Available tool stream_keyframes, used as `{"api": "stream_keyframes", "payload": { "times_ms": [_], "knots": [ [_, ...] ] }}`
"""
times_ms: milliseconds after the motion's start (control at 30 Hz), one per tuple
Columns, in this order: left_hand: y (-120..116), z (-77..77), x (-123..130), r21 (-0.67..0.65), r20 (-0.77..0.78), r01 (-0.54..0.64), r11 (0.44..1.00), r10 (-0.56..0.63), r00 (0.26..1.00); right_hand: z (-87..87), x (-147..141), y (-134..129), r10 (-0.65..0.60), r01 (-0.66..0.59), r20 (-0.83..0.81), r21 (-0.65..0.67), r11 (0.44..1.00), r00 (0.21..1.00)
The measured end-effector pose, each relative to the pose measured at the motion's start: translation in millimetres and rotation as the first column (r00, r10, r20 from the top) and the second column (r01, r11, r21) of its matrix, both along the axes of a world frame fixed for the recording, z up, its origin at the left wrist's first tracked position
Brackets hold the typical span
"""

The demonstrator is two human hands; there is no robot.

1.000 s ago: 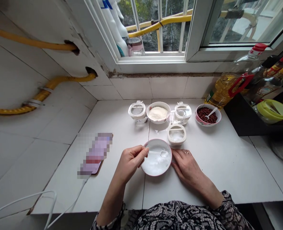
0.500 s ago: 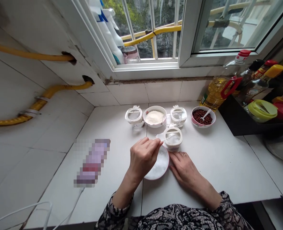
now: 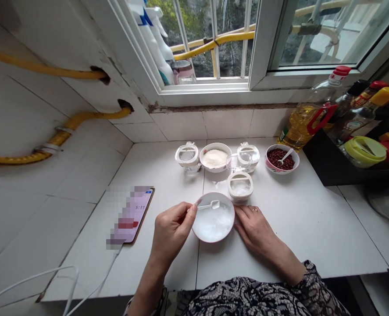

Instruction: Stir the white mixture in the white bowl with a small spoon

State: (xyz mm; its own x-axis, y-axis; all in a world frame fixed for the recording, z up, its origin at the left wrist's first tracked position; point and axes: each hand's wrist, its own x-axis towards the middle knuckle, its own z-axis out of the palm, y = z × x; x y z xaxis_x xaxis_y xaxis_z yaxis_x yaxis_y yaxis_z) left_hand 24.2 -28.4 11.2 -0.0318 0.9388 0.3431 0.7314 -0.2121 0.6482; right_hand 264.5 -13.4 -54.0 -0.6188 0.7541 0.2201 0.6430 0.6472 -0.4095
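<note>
Hand status. L hand (image 3: 174, 226): closed, thumb and fingers pinching the handle end of the white spoon (image 3: 215, 204). R hand (image 3: 254, 226): open, palm down on the desk (image 3: 299, 232), fingers together, fingertips against the right rim of the shallow bowl (image 3: 230, 223); nothing gripped.

Spoon pos.: above the shallow bowl, to the right of the L hand's fingertips, scoop end pointing right. Long axis runs approx. left–right, scoop slightly farther than handle. Contact btwn scoop & bowl contents: cannot tell. Scoop load: cannot tell (white on white). The bowl sits btwn both hands w/ white contents spread over its floor.

Key relation: near jar (image 3: 240, 199) stands to the far right of the scoop, just beyond the bowl's far-right rim. R hand is the nearer one, its fingertips just near-side of the jar; L hand, w/ spoon, is farther off, on the opp. side of the bowl. Line from scoop to jar therefore crosses the bowl's far-right rim, passing to the far side of the R hand's fingers. White matl. shows in the jar's mouth.

Surroundings, far row, left to right: left jar (image 3: 187, 154); powder bowl (image 3: 201, 164); right jar (image 3: 251, 153); bean bowl (image 3: 282, 170) w/ its own spoon (image 3: 286, 156). Phone (image 3: 142, 219) w/ cable (image 3: 107, 274): left, well apart from L hand.
</note>
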Motion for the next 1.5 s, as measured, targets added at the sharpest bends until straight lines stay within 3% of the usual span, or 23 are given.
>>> {"api": "stream_keyframes", "payload": {
  "times_ms": [167,267,400,633,833,1000,1233,1500],
  "knots": [
    [1,-22.1,14,0.113,-0.307,0.003,0.994,0.032,0.951,-4.4,1,2,0.009,-0.009,-0.007,0.027,1.0,1.0],
    [3,-26.3,24,0.15,-0.355,0.057,0.987,0.0,0.935,-4.3,1,2,0.014,-0.013,-0.014,0.025,1.0,1.0],
    [2,-21.1,26,0.1,-0.272,0.126,0.987,-0.094,0.958,-2.7,1,1,0.006,-0.005,-0.018,0.01,1.0,1.0],
    [0,-18.4,18,0.017,-0.183,0.051,0.999,-0.047,0.982,-2.4,1,1,0.004,-0.003,-0.01,0.02,1.0,1.0],
    [2,-21.5,25,-0.092,-0.152,0.042,0.995,-0.056,0.987,-2.5,1,1,-0.007,0.008,-0.003,0.015,1.0,1.0],
    [2,-16.8,26,-0.243,-0.021,0.071,0.967,-0.078,0.997,-3.3,1,2,-0.003,0.003,-0.013,0.02,1.0,1.0],
    [2,-10.4,21,-0.329,0.132,0.055,0.943,-0.012,0.991,-2.5,0,1,-0.005,0.005,-0.008,0.016,1.0,1.0],
    [-2,-8.3,10,-0.352,0.169,0.024,0.936,0.038,0.985,-1.2,1,1,0.001,-0.001,-0.001,0.013,1.0,1.0]
  ]
}}
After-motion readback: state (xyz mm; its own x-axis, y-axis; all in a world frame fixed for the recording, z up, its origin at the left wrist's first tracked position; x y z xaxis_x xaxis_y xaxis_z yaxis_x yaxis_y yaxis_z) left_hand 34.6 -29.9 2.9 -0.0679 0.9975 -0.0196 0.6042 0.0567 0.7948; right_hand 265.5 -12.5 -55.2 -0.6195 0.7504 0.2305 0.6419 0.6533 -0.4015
